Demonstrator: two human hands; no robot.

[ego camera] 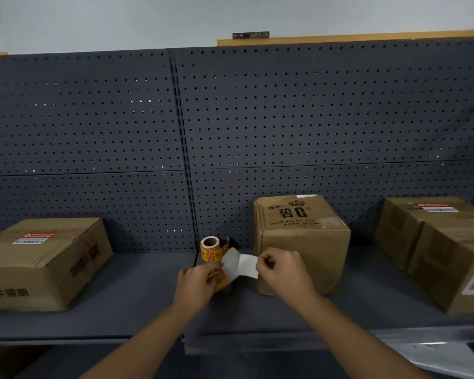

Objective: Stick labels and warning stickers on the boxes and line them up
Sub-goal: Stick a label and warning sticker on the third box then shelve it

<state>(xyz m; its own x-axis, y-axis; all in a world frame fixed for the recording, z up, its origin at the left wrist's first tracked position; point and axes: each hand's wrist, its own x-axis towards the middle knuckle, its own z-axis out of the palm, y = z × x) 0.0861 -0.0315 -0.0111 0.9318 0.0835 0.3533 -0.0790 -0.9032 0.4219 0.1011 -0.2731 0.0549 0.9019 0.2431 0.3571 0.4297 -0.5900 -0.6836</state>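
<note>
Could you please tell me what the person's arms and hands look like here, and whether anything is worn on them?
Both forearms are bare as far as the frame shows: no sleeves, gloves, watch or bracelets. The left hand and right hand are bare too, and no rings are visible. The image is too soft to show finer marks.

Dim, even overhead light on a dark shelf, seen through a wide-angle lens.
Soft shadows sit under the cardboard boxes (301, 242) and along the shelf (137, 283); tiny bright points glint through the pegboard (93, 119) holes. Straight lines bow toward the edges. The hands (282, 272) look slightly soft, and print on the far-left and far-right boxes is smeared.
</note>
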